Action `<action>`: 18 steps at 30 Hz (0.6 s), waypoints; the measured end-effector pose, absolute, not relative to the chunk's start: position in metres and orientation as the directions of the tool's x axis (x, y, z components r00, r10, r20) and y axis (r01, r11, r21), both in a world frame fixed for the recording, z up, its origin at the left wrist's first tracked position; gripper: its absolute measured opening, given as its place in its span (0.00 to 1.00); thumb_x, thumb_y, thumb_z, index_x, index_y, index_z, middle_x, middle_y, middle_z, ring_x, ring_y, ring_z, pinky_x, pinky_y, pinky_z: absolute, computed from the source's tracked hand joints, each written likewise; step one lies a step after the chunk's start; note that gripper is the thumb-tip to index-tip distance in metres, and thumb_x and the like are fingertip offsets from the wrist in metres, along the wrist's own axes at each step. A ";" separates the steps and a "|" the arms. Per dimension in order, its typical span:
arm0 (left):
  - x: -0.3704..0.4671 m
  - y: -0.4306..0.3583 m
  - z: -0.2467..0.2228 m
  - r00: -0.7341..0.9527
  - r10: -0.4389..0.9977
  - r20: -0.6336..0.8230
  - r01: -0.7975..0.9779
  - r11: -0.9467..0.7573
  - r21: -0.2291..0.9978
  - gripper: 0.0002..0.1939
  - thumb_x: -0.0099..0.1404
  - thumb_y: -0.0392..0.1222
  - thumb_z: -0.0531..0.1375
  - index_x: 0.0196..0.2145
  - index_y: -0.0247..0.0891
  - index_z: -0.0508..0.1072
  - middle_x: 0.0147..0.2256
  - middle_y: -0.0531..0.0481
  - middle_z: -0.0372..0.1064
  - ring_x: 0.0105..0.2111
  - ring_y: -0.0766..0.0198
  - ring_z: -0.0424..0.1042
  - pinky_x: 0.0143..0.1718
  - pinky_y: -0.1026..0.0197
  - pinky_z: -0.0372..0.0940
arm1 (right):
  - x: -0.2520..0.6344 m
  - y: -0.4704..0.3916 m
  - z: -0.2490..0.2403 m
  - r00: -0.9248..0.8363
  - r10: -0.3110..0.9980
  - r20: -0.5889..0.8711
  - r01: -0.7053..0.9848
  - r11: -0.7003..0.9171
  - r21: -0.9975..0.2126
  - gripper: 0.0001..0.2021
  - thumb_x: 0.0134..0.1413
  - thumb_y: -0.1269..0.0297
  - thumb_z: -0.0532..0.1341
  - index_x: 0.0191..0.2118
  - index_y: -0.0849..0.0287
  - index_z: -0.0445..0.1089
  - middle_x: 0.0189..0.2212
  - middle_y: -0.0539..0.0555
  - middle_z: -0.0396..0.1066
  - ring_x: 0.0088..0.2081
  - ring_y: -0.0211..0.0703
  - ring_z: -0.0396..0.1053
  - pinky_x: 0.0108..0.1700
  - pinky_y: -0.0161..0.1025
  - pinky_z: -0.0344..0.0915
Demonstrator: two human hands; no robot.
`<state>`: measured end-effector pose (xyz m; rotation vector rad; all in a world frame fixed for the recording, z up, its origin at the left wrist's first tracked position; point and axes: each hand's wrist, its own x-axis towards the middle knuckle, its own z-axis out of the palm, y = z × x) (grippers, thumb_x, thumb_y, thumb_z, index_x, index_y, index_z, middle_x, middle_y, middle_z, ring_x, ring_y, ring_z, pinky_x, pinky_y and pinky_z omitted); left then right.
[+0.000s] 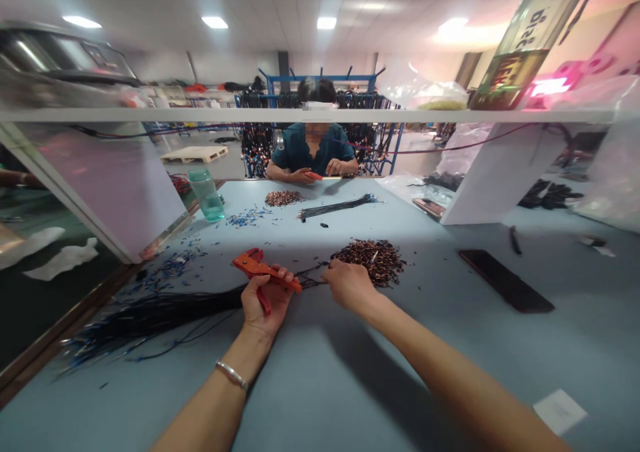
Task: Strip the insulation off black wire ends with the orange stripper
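My left hand (267, 299) is closed around an orange-and-red wire stripper (255, 265), its jaw end pointing right. Beneath that hand a long bundle of black wires (185, 311) stretches to the left, its far ends tipped blue. A few wire ends (311, 277) emerge between my two hands. My right hand (353, 284) has its fingertips pinched on these black wires; the exact grip is partly hidden. Just behind the right hand lies a heap of small copper-and-black pieces (377, 260).
Blue scraps (173, 269) litter the left side near a green bottle (206, 195). Across the table (300, 385) a person (315, 149) holds another orange tool behind a second wire bundle (340, 207). A dark phone (505, 280) lies right; a shelf (225, 115) spans overhead.
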<state>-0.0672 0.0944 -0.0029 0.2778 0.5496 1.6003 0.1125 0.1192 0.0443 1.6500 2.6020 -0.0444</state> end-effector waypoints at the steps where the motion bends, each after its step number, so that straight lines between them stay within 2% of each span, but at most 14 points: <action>1: -0.067 0.094 -0.003 -0.115 0.983 -0.146 -0.864 -0.026 0.504 0.08 0.47 0.33 0.56 0.27 0.33 0.73 0.24 0.48 0.67 0.27 0.61 0.70 0.34 0.56 0.72 | 0.115 0.121 0.044 -0.411 0.909 -0.069 0.911 0.412 0.012 0.14 0.59 0.73 0.56 0.43 0.56 0.77 0.44 0.60 0.74 0.43 0.48 0.76 0.37 0.36 0.66; 6: -0.066 0.095 -0.004 -0.107 0.983 -0.152 -0.869 -0.018 0.494 0.08 0.46 0.33 0.56 0.26 0.33 0.73 0.24 0.48 0.67 0.26 0.61 0.70 0.34 0.56 0.72 | 0.137 0.128 0.044 -0.325 0.943 -0.067 0.944 0.328 0.039 0.15 0.57 0.77 0.56 0.43 0.59 0.77 0.44 0.63 0.73 0.43 0.51 0.76 0.37 0.37 0.66; 11: -0.066 0.095 -0.004 -0.100 0.983 -0.155 -0.873 -0.012 0.488 0.08 0.47 0.33 0.56 0.26 0.34 0.73 0.24 0.48 0.67 0.26 0.61 0.69 0.34 0.56 0.72 | 0.133 0.119 0.037 -0.392 0.918 -0.057 0.920 0.392 -0.015 0.16 0.63 0.69 0.54 0.46 0.48 0.76 0.45 0.56 0.74 0.44 0.47 0.75 0.37 0.36 0.65; 15: -0.066 0.095 -0.003 -0.116 0.980 -0.159 -0.872 -0.023 0.490 0.08 0.47 0.33 0.56 0.26 0.34 0.73 0.24 0.48 0.67 0.26 0.61 0.69 0.33 0.56 0.72 | 0.133 0.122 0.037 -0.365 0.928 -0.071 0.931 0.365 -0.021 0.15 0.57 0.74 0.57 0.44 0.54 0.78 0.44 0.59 0.75 0.43 0.49 0.76 0.37 0.37 0.66; 18: -0.066 0.095 -0.003 -0.121 0.979 -0.162 -0.873 -0.027 0.487 0.08 0.46 0.32 0.56 0.26 0.33 0.73 0.23 0.47 0.67 0.26 0.61 0.70 0.33 0.56 0.72 | 0.137 0.129 0.046 -0.334 0.941 -0.063 0.943 0.333 -0.027 0.14 0.60 0.74 0.56 0.44 0.56 0.77 0.45 0.60 0.74 0.45 0.51 0.75 0.40 0.39 0.67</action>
